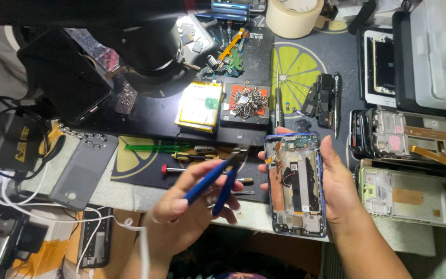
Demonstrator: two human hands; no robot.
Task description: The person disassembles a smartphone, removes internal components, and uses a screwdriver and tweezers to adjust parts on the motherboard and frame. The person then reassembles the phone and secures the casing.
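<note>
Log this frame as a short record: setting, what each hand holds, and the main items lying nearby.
setting: cluttered phone repair bench with a dark work mat
left hand: grips blue-handled cutters, tips pointing toward the phone
right hand: holds an opened phone upright, its insides facing the camera
behind the hands: phone battery, tray of screws, screwdriver
right side: two more opened phones
far edge: roll of tape
left side: grey back cover, white cables
</note>
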